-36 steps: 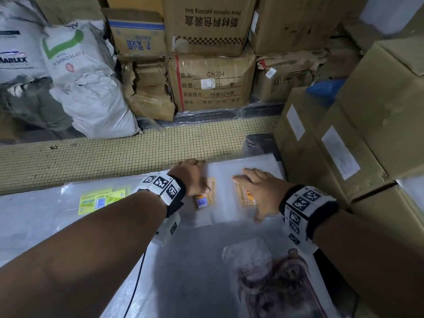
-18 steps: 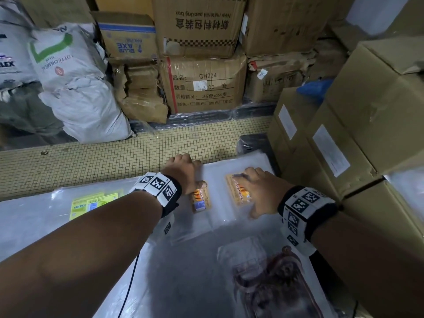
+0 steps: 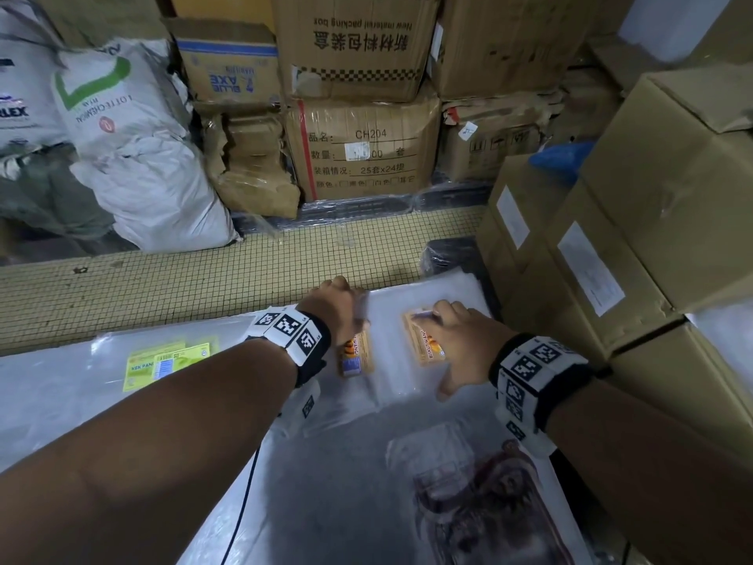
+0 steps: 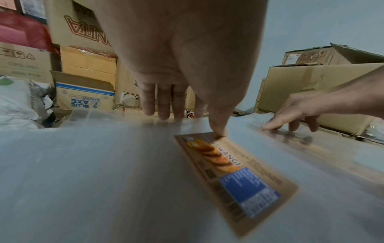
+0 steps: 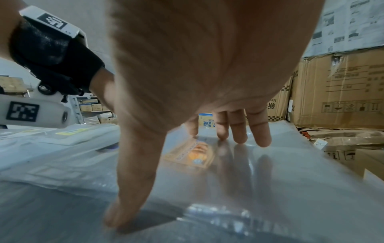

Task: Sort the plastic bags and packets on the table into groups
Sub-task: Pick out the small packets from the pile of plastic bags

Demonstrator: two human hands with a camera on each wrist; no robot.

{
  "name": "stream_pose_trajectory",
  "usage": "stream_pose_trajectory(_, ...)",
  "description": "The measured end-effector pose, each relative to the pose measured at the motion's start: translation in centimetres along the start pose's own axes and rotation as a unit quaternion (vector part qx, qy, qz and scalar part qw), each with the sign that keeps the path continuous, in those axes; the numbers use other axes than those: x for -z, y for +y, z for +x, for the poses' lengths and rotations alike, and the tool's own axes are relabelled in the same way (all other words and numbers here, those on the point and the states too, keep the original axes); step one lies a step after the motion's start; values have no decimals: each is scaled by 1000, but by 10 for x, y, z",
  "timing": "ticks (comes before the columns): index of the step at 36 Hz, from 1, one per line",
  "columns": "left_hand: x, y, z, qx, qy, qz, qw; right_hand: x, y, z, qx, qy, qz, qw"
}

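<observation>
Two flat hands press a stack of clear bags (image 3: 411, 356) on the worktop (image 3: 334, 499). The left hand (image 3: 340, 307), released, thumb on one orange label (image 4: 234, 177); the right hand (image 3: 460, 344), released, fingers spread by the other orange label (image 3: 423, 340). The slick film could slide, so the stack may skew and spill toward the yellow-labelled bags (image 3: 167, 360) left of it, mixing groups.
</observation>
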State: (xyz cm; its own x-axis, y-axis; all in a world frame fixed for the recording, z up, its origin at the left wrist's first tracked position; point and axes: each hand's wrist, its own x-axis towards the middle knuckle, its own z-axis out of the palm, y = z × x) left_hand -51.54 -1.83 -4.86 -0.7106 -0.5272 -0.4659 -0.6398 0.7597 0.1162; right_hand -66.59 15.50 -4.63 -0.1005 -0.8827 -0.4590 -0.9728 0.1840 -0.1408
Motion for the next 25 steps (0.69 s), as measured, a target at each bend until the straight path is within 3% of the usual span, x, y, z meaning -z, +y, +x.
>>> stream_pose_trajectory(5, 0, -4, -6, 3, 2, -20, 1000, 3, -1, 8, -3, 24, 36, 999)
stream_pose_trajectory(13, -8, -24, -24, 48, -48, 20, 997, 5, 30, 31, -101, 44, 115, 987)
stream_pose_trajectory(17, -15, -27, -39, 154, 4, -112, 982, -2, 50, 34, -239, 94, 219, 941)
stream_pose_trajectory(20, -22, -21, -44, 261, 77, -244, 931, -3, 56, 34, -298, 93, 296, 903)
stream_pose_trajectory(22, -25, -18, -45, 292, 88, -243, 921, -3, 55, 36, -317, 78, 304, 895)
stream_pose_trajectory(25, -26, -15, -45, 299, 74, -214, 927, -1, 52, 38, -325, 76, 297, 895)
